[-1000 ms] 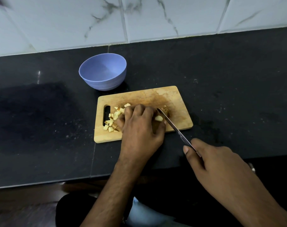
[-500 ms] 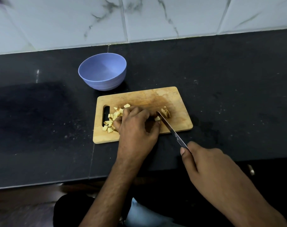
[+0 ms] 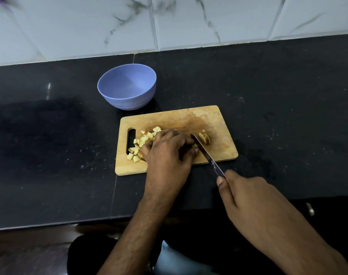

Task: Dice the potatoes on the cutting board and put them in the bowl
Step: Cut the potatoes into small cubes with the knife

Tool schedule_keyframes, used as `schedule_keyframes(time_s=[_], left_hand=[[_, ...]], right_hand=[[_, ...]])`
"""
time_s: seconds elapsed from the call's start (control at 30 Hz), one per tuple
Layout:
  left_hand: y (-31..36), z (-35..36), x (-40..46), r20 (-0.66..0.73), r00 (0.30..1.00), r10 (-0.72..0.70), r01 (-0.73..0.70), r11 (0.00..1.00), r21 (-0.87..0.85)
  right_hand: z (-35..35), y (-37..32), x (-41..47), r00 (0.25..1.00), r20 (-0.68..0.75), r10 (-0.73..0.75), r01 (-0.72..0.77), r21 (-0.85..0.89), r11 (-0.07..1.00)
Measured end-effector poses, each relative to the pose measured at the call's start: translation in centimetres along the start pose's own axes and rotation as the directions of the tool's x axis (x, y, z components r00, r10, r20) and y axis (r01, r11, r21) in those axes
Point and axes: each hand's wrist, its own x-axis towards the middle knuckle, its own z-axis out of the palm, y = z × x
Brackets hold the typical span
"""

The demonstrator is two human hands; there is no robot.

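- My right hand (image 3: 254, 197) is gripping the knife (image 3: 207, 155) by its handle, blade angling up onto the cutting board (image 3: 218, 124).
- My left hand (image 3: 167, 153) is curling over a potato piece beside the blade, probably pinning it; my fingers are hiding it.
- Potato cubes (image 3: 138, 144) are lying near the board's handle slot, a bigger chunk (image 3: 204, 136) sitting right of the blade.
- The bowl (image 3: 127, 86) is standing beyond the board on the counter (image 3: 288, 96).
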Motion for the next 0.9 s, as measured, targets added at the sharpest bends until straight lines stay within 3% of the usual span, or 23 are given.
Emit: schedule_keyframes(time_s=[0.73,0.9], left_hand=[[-0.3,0.1,-0.1,-0.007,1.0,-0.03,0.03,0.999,-0.032],[-0.2,0.2,0.0,-0.021,0.999,-0.026,0.026,1.0,-0.002]], right_hand=[[-0.3,-1.9,2.4,1.0,-0.006,-0.015,0.015,-0.077,0.997],[-0.3,-1.3,2.1,0.998,0.055,-0.015,0.021,-0.099,0.995]])
